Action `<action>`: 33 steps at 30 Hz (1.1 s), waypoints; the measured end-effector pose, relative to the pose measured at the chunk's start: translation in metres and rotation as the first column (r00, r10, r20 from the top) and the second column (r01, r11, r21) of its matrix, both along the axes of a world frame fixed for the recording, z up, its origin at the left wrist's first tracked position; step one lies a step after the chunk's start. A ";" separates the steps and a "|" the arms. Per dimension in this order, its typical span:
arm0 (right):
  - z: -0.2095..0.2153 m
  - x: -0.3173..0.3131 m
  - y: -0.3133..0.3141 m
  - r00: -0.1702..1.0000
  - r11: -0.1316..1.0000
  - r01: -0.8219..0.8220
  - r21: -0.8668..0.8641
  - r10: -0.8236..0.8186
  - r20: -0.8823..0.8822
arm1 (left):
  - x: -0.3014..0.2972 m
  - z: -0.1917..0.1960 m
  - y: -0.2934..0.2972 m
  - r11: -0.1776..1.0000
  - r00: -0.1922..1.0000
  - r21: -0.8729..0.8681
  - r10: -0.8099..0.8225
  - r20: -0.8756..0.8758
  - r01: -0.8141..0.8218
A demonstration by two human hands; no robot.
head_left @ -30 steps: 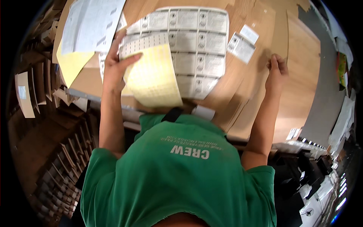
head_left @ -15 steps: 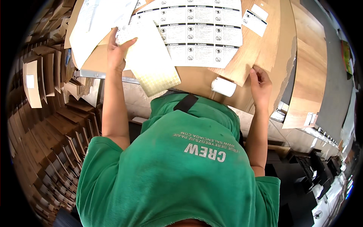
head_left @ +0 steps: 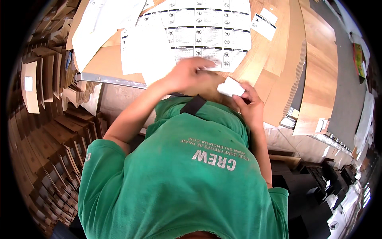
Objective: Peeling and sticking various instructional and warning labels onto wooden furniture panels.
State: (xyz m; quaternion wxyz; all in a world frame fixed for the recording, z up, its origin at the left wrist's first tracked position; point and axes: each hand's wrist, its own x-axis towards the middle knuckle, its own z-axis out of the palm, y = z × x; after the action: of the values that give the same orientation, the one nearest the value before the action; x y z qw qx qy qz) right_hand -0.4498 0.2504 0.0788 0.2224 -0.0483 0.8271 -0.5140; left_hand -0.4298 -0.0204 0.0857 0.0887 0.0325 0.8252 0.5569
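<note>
My right hand [head_left: 251, 104] pinches a small white block-like item [head_left: 231, 87], perhaps a stack of labels, by its right end at the table's near edge. To its left, my left hand [head_left: 190, 75] is smeared by motion and hovers near the lower edge of the sheet of warning labels [head_left: 209, 38]; its fingers cannot be made out well. Pale sticker sheets [head_left: 148, 51] lie just left of that sheet, washed out by glare.
Cardboard [head_left: 107, 55] covers the work table, with wood-grain boards [head_left: 266, 51] on top. Two loose labels [head_left: 263, 27] rest on them. Another wood-grain panel [head_left: 318, 75] stands to the right. Stacked cardboard pieces [head_left: 59, 131] fill the left side.
My left hand has let go of the yellowish dot-sticker sheet and swung right. My right hand has left the board's corner and taken hold of the small white item.
</note>
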 end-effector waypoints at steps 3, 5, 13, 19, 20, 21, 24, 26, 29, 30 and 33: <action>0.009 -0.013 0.004 0.958 0.952 0.140 -0.270 -0.062 0.280 | -0.003 0.006 0.035 0.994 0.995 0.068 -0.090 0.042 0.087; 0.012 -0.022 0.002 0.931 0.922 0.211 -0.326 -0.088 0.354 | -0.007 0.011 0.046 0.987 0.994 0.126 -0.105 0.021 0.101; 0.013 -0.032 -0.013 0.958 0.935 0.106 -0.338 -0.006 0.286 | -0.014 -0.002 0.046 0.966 0.985 0.257 -0.023 0.169 -0.021; 0.018 -0.035 -0.022 0.979 0.933 0.066 -0.353 0.009 0.204 | -0.015 0.009 0.045 0.899 0.966 0.434 -0.064 0.252 -0.053; 0.021 -0.035 -0.023 0.979 0.934 0.061 -0.353 0.013 0.206 | -0.016 0.009 0.046 0.861 0.966 0.506 -0.081 0.244 -0.056; 0.024 -0.036 -0.023 0.979 0.936 0.057 -0.348 0.015 0.202 | -0.016 0.011 0.046 0.816 0.967 0.575 -0.098 0.235 -0.057; 0.029 -0.040 -0.023 0.981 0.935 0.043 -0.352 0.028 0.193 | -0.021 0.020 0.043 0.911 0.929 0.412 -0.171 0.328 0.021; 0.028 -0.042 -0.023 0.982 0.932 0.036 -0.361 0.035 0.188 | -0.019 0.005 0.044 0.842 0.944 0.538 -0.136 0.300 -0.050; 0.029 -0.045 -0.026 0.990 0.966 0.020 -0.258 -0.054 -0.128 | -0.022 0.009 0.043 0.767 0.957 0.627 -0.063 0.285 -0.136; 0.038 -0.047 -0.028 0.948 0.981 -0.057 -0.183 -0.004 -0.319 | -0.024 0.017 0.042 0.783 0.954 0.599 -0.022 0.299 -0.170; 0.054 -0.049 -0.036 0.858 0.986 -0.154 -0.063 0.102 -0.504 | -0.028 0.028 0.041 0.788 0.935 0.577 -0.003 0.354 -0.216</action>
State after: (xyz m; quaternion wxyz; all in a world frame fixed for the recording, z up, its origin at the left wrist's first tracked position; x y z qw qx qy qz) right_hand -0.4984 0.2146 0.1328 0.0322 -0.2456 0.8242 -0.5093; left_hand -0.4576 0.0206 0.1139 0.1807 -0.0835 0.5756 0.7931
